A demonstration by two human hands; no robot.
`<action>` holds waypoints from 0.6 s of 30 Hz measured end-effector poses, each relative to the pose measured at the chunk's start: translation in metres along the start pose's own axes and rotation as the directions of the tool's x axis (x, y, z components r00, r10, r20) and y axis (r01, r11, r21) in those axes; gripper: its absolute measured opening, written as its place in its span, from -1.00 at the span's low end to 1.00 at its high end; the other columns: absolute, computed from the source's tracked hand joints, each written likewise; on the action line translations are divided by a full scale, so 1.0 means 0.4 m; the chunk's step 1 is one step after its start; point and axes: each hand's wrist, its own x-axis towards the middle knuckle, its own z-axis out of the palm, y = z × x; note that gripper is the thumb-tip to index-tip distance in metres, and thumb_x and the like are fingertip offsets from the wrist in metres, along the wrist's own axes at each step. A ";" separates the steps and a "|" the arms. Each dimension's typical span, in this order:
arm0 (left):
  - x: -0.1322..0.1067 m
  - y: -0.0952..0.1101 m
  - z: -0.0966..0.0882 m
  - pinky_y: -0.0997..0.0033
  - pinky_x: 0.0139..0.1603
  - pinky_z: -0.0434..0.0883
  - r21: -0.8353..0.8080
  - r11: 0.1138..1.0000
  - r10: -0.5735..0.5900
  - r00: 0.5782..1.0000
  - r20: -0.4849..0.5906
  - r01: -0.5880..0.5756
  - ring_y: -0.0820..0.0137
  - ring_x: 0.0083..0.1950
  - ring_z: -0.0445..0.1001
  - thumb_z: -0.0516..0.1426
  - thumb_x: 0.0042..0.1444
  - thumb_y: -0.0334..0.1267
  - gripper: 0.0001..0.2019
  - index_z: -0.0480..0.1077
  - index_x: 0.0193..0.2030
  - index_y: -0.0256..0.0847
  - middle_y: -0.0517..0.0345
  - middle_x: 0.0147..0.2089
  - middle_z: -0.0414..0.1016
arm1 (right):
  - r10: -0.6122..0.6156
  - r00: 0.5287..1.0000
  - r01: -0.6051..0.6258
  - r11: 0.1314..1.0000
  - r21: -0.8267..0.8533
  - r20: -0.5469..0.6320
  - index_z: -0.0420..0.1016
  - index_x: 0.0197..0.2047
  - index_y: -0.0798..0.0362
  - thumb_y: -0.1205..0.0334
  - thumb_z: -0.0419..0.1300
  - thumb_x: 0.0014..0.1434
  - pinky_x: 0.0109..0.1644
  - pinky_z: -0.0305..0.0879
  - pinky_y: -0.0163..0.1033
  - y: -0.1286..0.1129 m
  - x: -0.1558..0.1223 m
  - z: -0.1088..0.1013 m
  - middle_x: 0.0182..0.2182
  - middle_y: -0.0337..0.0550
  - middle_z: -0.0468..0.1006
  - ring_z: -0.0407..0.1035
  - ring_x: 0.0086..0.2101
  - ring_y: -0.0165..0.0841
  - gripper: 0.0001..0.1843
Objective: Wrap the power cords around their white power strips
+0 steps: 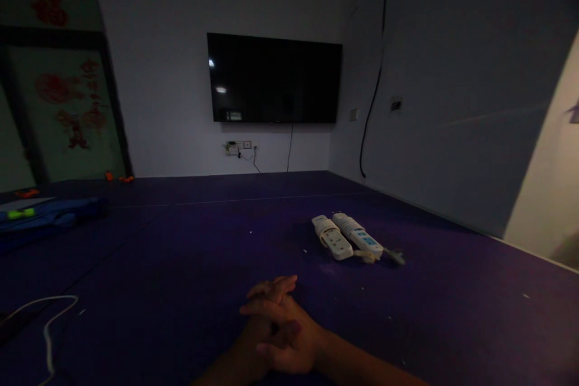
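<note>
Two power strips, the left strip (338, 242) and the right strip (367, 242), lie side by side on the purple surface (190, 253), farther and to the right of the hands. The left hand (260, 327) and the right hand (302, 344) are laid across each other, and the strips are well apart from them. The grip of each hand holds no strip; whether the fingers close on the other hand, I cannot tell.

Each body looks stiff and rather light, of smooth plastic that may slip a little, while the cord should be soft. I would take hold across the middle, by the two long sides, where the wrapped cord gives friction, and mind the loose plug ends. Both long axes run from far left to near right, almost parallel, with sockets upward and plugs at the near-right ends.
</note>
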 end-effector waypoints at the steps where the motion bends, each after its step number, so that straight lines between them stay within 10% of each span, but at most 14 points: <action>1: 0.001 0.000 0.001 0.20 0.15 0.27 -0.004 1.000 0.024 1.000 -0.001 -0.024 0.09 0.23 0.22 0.05 0.04 0.10 -0.34 0.05 0.29 0.04 0.04 0.23 0.21 | -0.006 1.000 0.006 1.000 -0.010 0.001 0.32 0.10 -0.01 -0.03 0.14 -0.01 0.02 0.20 0.09 0.002 0.001 0.000 0.01 0.03 0.28 0.21 0.01 -0.11 -0.40; 9: 0.025 0.037 -0.020 -0.11 0.25 0.03 0.409 0.869 0.357 0.925 -0.131 -0.277 0.00 0.40 -0.34 0.05 0.06 0.13 -0.18 -0.35 0.35 0.14 0.09 0.43 -0.60 | -0.306 0.951 0.304 0.904 -0.302 0.041 0.00 0.27 -0.25 -0.22 0.13 -0.03 0.03 0.23 0.09 0.055 0.012 -0.038 0.34 -0.09 -0.32 -0.02 0.21 0.00 -0.18; 18: 0.048 0.012 -0.069 -0.20 0.28 -0.32 0.511 0.844 0.135 0.857 -0.497 0.163 0.15 0.38 -0.61 -0.15 0.23 0.03 -0.29 -0.57 0.33 -0.02 0.00 0.41 -0.67 | 0.074 0.919 -0.244 0.877 -0.414 -0.386 -0.41 0.35 -0.21 -0.13 -0.12 0.24 0.21 -0.31 0.35 0.101 -0.010 -0.086 0.33 -0.15 -0.66 -0.56 0.29 -0.03 -0.26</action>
